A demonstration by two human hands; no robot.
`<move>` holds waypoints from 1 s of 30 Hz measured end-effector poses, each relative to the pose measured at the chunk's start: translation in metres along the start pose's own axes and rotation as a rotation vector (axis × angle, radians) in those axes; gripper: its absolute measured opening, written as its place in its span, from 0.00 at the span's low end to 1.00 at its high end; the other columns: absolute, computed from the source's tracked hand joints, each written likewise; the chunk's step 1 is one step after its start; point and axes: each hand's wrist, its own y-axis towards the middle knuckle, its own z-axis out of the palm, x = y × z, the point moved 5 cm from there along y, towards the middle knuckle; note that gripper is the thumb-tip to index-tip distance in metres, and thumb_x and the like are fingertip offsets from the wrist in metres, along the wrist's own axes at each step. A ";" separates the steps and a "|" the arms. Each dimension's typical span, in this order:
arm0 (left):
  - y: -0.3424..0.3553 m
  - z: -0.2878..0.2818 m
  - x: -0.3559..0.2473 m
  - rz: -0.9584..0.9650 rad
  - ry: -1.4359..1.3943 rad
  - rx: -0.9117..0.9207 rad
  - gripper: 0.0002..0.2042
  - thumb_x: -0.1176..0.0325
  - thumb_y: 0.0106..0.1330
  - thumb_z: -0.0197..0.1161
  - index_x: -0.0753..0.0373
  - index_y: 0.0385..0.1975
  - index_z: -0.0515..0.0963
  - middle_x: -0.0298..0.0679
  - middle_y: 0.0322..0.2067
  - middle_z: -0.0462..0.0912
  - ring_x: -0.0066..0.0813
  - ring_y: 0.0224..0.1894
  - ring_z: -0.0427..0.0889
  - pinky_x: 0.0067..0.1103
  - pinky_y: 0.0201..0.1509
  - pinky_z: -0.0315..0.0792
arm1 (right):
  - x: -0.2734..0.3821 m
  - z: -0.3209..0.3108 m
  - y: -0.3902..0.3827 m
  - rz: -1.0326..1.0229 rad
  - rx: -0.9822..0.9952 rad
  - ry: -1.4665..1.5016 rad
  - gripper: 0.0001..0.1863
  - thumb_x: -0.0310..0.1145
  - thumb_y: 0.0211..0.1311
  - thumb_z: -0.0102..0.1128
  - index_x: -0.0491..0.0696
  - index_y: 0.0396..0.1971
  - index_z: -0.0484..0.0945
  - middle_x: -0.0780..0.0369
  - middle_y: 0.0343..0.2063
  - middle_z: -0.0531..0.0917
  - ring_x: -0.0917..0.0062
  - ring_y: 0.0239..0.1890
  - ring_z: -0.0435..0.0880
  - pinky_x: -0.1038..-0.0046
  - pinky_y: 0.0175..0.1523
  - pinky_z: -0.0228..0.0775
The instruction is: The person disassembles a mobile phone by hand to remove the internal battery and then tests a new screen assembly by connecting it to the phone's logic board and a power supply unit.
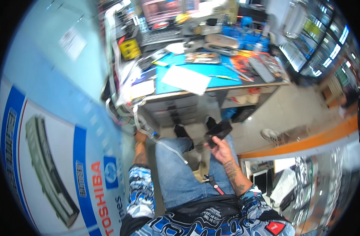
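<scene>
Right hand grips dark flat object, short of the surface; long axis appears slanted forward-right toward it. Left hand, farther from object, near white cable, below surface's left end; grip unclear.

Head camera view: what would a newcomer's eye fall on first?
Probably the bright blue mat on the cluttered desk, upper middle. The large wall poster at the left, picturing a long greenish block, comes close. Below the desk, a black object sits in the grip of the right hand.
</scene>
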 end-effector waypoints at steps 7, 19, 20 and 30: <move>-0.061 0.013 -0.024 0.255 -0.216 -0.275 0.20 0.53 0.67 0.61 0.69 0.35 0.82 0.55 0.32 0.85 0.55 0.34 0.82 0.42 0.41 0.74 | 0.006 0.002 0.005 0.001 0.080 0.030 0.14 0.29 0.68 0.64 0.45 0.51 0.79 0.60 0.48 0.85 0.71 0.51 0.85 0.60 0.55 0.80; -0.425 0.018 0.109 -0.251 0.182 0.242 0.22 0.56 0.71 0.56 0.76 0.32 0.79 0.61 0.28 0.81 0.62 0.33 0.78 0.47 0.40 0.69 | 0.003 0.009 -0.002 0.036 0.111 0.024 0.15 0.29 0.70 0.60 0.43 0.54 0.76 0.57 0.51 0.84 0.70 0.52 0.84 0.61 0.58 0.79; -0.435 0.014 0.112 -0.283 0.199 0.255 0.22 0.56 0.71 0.56 0.76 0.32 0.79 0.61 0.28 0.81 0.62 0.33 0.78 0.47 0.40 0.69 | 0.001 0.008 0.000 0.043 0.116 0.025 0.15 0.29 0.70 0.60 0.43 0.54 0.76 0.57 0.51 0.84 0.70 0.52 0.84 0.61 0.58 0.79; -0.428 -0.012 0.126 -0.347 0.267 0.301 0.23 0.55 0.72 0.55 0.76 0.32 0.79 0.62 0.29 0.81 0.63 0.34 0.78 0.48 0.40 0.69 | -0.013 0.009 0.009 0.065 0.170 0.038 0.15 0.31 0.69 0.63 0.43 0.52 0.78 0.60 0.48 0.85 0.73 0.48 0.86 0.66 0.55 0.81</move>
